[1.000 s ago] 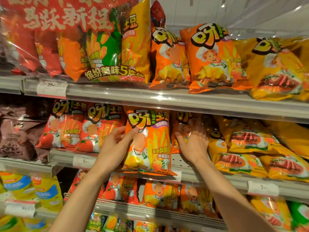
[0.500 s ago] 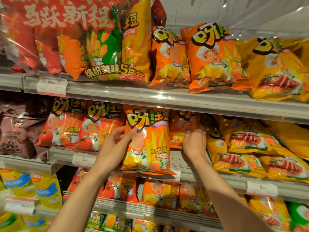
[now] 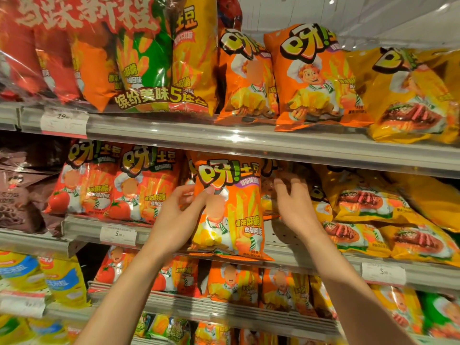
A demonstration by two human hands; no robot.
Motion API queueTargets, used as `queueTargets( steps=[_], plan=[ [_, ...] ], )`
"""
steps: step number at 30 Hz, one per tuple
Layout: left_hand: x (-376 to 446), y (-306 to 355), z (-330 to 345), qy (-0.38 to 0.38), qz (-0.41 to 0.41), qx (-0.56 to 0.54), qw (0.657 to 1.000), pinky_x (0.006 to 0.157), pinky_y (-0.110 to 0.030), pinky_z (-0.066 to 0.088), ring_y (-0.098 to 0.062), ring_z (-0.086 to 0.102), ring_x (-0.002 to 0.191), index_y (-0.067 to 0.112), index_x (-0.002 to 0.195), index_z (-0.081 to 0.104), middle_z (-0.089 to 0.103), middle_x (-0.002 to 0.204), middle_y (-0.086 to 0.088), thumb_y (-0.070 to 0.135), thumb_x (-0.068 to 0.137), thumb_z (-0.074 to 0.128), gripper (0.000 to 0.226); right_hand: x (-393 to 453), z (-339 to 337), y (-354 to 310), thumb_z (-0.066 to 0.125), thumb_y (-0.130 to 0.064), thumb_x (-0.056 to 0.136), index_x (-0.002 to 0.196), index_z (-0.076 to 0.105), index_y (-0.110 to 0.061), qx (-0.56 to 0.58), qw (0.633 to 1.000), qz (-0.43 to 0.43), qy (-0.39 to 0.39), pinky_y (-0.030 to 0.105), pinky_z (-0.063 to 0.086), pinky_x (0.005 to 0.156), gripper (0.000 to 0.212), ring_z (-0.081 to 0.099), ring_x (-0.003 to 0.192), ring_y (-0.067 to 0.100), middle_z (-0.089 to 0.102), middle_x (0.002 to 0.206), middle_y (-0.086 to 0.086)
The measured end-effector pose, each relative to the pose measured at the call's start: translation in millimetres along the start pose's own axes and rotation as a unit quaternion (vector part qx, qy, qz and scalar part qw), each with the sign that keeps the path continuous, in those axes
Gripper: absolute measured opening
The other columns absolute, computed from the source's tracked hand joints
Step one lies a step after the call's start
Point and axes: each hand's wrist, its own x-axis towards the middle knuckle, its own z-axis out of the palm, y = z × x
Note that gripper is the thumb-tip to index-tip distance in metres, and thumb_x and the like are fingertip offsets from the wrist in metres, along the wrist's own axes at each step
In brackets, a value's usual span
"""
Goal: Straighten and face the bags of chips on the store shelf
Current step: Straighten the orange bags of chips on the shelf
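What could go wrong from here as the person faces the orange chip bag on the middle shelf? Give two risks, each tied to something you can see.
1. The orange bag overhangs the shelf lip at its bottom edge; only the left hand grips it, so it might slide off.
2. The right hand reaches into the gap beside the leaning yellow bags and may well knock them further askew.

Both bare forearms are reaching up and forward. The left hand [image 3: 178, 212] is gripping with thumb in front and fingers curled behind. The right hand [image 3: 293, 205] is reaching deeper, its fingers [image 3: 278, 186] blurred and slightly bent.
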Motion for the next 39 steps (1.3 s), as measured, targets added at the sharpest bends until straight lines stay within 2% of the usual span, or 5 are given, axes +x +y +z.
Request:
queueTargets(
  steps=[6,10,17,28,39],
  plan=[
    [2,16,45,-0.013,0.053,0.026,0.998,0.067,-0.008,0.041,0.026,0.056,0.084,0.048,0.095,0.06,0.068,0.086,0.031,0.066,0.081,0.067,0.024,-30,-9,-5,0.031,-0.092,0.074,0.146,0.037,-0.032,0.101,0.99,0.027,-0.091,0.033,0.041,0.1,0.094,0.051,0.124,0.009,0.053,0.134,-0.015],
    [3,17,47,-0.042,0.068,0.033,0.996,0.072,-0.005,0.043,0.023,0.059,0.09,0.041,0.115,0.061,0.068,0.096,0.031,0.073,0.079,0.061,0.048,-23,-5,4,0.058,-0.068,0.084,0.142,0.038,-0.03,0.16,0.983,0.065,-0.058,0.046,0.053,0.096,0.072,0.066,0.106,0.018,0.064,0.119,-0.005],
    [10,-20,28,0.126,0.184,0.255,0.941,0.112,-0.048,0.033,-0.027,0.035,0.141,0.022,0.144,0.05,0.043,0.151,-0.008,0.05,0.095,0.06,0.057,0,3,14,0.054,-0.048,0.093,0.149,0.031,-0.023,0.097,0.995,0.032,0.023,0.034,0.039,0.094,0.066,0.052,0.123,0.029,0.056,0.128,0.005],
    [12,-68,34,0.06,0.18,0.284,0.94,0.12,-0.044,0.006,-0.014,-0.01,0.155,0.042,0.16,0.01,-0.017,0.168,0.005,0.068,0.095,0.045,0.078,-53,47,32,0.027,-0.085,0.084,0.155,-0.015,-0.032,-0.12,0.984,-0.082,0.102,0.041,0.01,0.123,0.098,-0.005,0.153,0.017,-0.008,0.167,0.003],
    [21,-68,33,0.053,0.18,0.272,0.944,0.12,-0.047,0.01,-0.015,-0.006,0.155,0.042,0.159,0.012,-0.01,0.169,0.003,0.062,0.096,0.048,0.076,-44,63,31,0.032,-0.073,0.093,0.158,0.002,-0.016,-0.206,0.97,-0.065,0.111,0.05,0.018,0.121,0.092,0.007,0.152,0.031,0.009,0.165,0.016]
  ],
)
